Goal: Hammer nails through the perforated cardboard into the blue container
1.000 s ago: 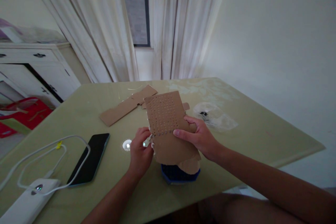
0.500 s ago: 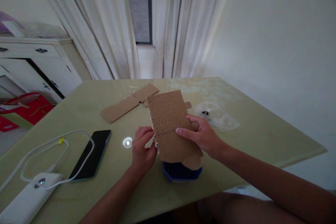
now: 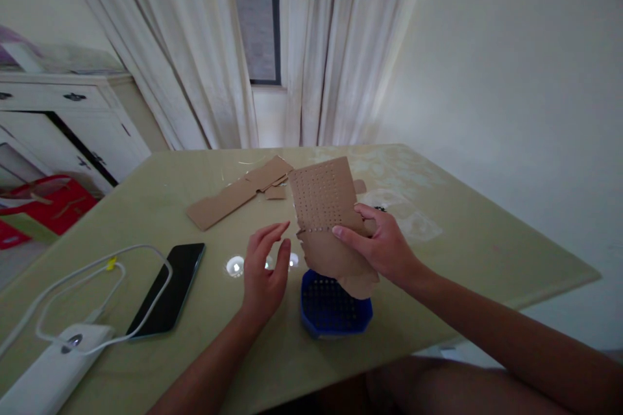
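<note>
A brown piece of cardboard, punched with rows of small holes in its upper part, is held up by my right hand. The thumb lies on its face and the other fingers are partly hidden behind it. Its left edge looks torn. Just left of that edge, my left hand is open and apart from the cardboard, thumb and fingers spread. Below the cardboard a blue basket with a grid of holes stands on the table, its back edge partly covered.
Flat cardboard strips lie behind my left hand. A clear plastic bag rests at right. On the left are a black phone and a white power strip or charger with a looped white cable.
My left hand has let go of the cardboard's left edge and its fingers have opened. My right hand has raised the cardboard slightly up and right, uncovering more of the blue basket.
</note>
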{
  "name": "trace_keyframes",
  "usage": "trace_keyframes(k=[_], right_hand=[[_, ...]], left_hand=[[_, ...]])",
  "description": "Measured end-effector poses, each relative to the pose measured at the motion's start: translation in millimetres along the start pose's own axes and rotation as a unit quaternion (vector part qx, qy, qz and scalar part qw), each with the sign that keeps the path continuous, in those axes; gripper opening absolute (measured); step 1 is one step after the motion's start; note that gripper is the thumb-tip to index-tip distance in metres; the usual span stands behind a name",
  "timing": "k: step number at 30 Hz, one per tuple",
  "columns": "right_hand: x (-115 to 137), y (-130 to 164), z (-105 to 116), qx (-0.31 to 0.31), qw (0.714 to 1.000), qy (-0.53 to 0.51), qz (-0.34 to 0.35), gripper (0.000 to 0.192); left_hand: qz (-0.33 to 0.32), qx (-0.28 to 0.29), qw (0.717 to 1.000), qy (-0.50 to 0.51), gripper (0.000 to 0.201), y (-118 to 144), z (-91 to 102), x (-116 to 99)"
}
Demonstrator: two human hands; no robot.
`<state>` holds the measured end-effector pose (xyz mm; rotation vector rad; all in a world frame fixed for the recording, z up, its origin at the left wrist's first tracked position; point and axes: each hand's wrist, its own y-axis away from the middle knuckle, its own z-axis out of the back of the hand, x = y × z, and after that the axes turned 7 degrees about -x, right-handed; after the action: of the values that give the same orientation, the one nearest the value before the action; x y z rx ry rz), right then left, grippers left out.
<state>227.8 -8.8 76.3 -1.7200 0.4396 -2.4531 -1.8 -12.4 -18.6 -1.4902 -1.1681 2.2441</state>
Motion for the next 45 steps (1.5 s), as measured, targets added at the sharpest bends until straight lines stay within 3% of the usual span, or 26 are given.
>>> trace_keyframes(k=[3,10,13,15,17,20,22,27,35,41,45], right_hand=[[3.4,2.1,0.2,-0.005,1.000,0.018,0.009,0.033],[5.9,3.8,-4.8,-0.012,0.996,0.078,0.033,0.036],[3.4,0.9,-4.6,-0.028,0.995,0.091,0.034,0.033],[2.7,-0.6,-2.5,-0.027,0.998,0.062,0.012,0.033],[3.7,-1.3,0.2,-0.039,0.999,0.011,-0.024,0.040],[7.1,-0.9,3.2,-0.058,0.994,-0.062,-0.065,0.048],[8.7,-0.4,3.7,-0.053,0.990,-0.097,-0.084,0.049],[7.2,0.0,3.2,-0.051,0.983,-0.129,-0.118,0.052],[7.0,2.0,4.3,-0.043,0.981,-0.142,-0.122,0.049],[7.6,2.3,3.3,-0.052,0.977,-0.145,-0.148,0.058],[11.3,4.2,2.0,-0.012,0.968,-0.196,-0.157,0.052]], left_hand=[[-0.043,0.000,0.999,0.024,0.023,-0.4,2.8,-3.2],[-0.066,0.009,0.996,0.050,0.011,-1.9,5.8,-2.4],[-0.068,-0.034,0.991,0.113,0.009,-2.5,8.2,-3.4],[-0.033,-0.072,0.986,0.145,0.007,-5.6,8.9,-0.8],[0.041,-0.060,0.992,0.102,0.013,-12.4,8.8,7.2],[0.155,0.072,0.983,-0.061,0.027,-26.0,8.6,28.3],[0.175,0.111,0.972,-0.109,0.028,-33.3,9.4,43.4],[0.189,0.145,0.946,-0.221,0.018,-41.2,16.1,66.4],[0.196,0.173,0.913,-0.313,0.017,-47.5,21.4,78.2],[0.177,0.160,0.921,-0.309,0.015,-44.3,21.8,81.5],[0.138,0.130,0.945,-0.265,0.015,-46.2,18.0,73.0]])
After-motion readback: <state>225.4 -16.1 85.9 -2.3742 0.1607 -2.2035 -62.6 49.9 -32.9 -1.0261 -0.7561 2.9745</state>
